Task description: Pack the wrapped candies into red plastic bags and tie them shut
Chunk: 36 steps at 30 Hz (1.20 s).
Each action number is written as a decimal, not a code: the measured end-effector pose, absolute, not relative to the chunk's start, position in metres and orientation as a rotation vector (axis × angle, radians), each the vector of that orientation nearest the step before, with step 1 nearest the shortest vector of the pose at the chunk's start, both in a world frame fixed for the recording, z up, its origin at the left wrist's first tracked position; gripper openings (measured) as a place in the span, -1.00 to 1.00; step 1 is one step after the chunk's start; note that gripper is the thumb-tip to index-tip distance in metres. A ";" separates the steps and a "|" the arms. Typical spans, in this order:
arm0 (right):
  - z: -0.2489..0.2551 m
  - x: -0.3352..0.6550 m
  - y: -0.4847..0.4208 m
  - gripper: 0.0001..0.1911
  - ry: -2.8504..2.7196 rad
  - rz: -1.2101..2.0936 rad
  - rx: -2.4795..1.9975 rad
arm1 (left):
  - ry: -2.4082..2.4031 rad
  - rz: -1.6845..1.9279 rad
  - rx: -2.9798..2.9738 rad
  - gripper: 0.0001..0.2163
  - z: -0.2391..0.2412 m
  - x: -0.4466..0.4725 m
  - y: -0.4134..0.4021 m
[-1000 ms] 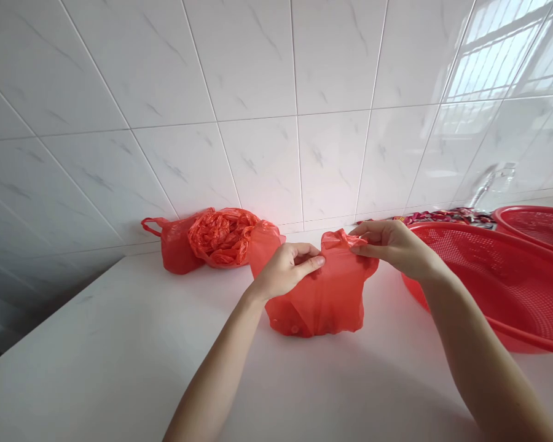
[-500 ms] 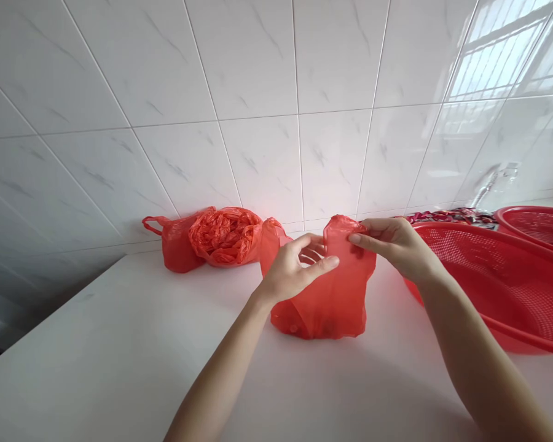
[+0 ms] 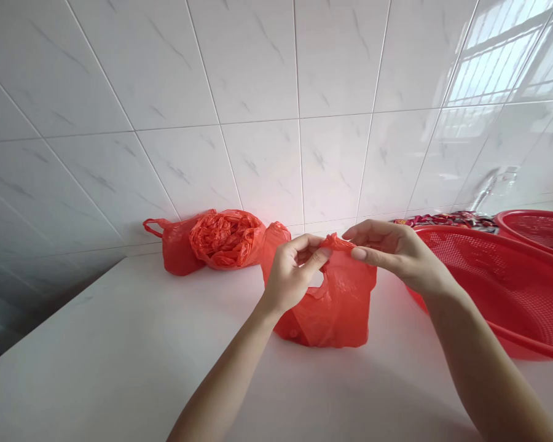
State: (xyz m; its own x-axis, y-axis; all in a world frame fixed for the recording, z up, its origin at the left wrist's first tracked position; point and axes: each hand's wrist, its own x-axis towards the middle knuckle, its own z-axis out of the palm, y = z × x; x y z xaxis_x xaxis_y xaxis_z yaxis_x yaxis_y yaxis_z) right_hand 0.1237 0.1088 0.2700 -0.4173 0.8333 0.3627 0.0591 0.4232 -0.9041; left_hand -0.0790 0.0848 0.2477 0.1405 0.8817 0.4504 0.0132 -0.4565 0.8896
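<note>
A thin red plastic bag (image 3: 334, 313) stands on the white counter in front of me, its handle bunched at the top. My left hand (image 3: 290, 270) pinches that handle between thumb and fingers from the left side. On the other side, my right hand (image 3: 391, 248) has its thumb and fingers apart around the bag's upper right edge. The thumb seems to touch the plastic there. Part of the bag is hidden behind my left hand. A gap in the bag beside the left thumb shows the counter through it.
A red plastic bag stuffed with crumpled bags (image 3: 228, 239) and a smaller red bag with a loop handle (image 3: 179, 245) rest by the tiled wall. To the right are a large red perforated basket (image 3: 498, 270), another red basket (image 3: 539, 227) and a patterned cloth (image 3: 461, 219).
My left hand has closed on the bag's handle, which is now gathered and lower. The right hand's fingers have loosened from it and spread apart.
</note>
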 end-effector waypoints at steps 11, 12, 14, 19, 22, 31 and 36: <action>0.270 0.122 0.105 -0.70 -1.766 1.051 -0.754 | 0.865 1.304 1.630 -0.80 0.250 -0.080 0.083; 0.270 0.122 0.105 -0.71 -1.802 1.073 -0.752 | 0.869 1.321 1.621 -0.80 0.250 -0.080 0.083; 0.270 0.122 0.105 -0.71 -1.852 1.085 -0.755 | 0.884 1.365 1.603 -0.78 0.251 -0.080 0.082; 0.270 0.121 0.106 -0.67 -1.794 0.970 -0.796 | 0.908 1.174 1.727 -0.77 0.252 -0.084 0.081; 0.270 0.124 0.108 -0.65 -1.776 0.924 -0.846 | 0.979 1.020 1.845 -0.80 0.250 -0.088 0.084; 0.259 0.137 0.132 -0.74 -1.966 1.065 -0.964 | 1.092 1.086 1.952 -0.84 0.239 -0.095 0.099; 0.258 0.146 0.138 -0.80 -1.851 1.026 -1.037 | 1.161 1.129 1.984 -0.85 0.242 -0.108 0.102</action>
State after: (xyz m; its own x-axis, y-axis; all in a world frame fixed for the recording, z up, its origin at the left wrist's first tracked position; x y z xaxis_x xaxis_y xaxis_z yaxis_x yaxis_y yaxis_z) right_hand 0.1463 0.1376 0.2578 -0.3767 0.8979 0.2277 0.2827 0.3456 -0.8948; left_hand -0.1080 0.1023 0.2420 0.2659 0.8866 0.3784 0.4028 -0.4588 0.7920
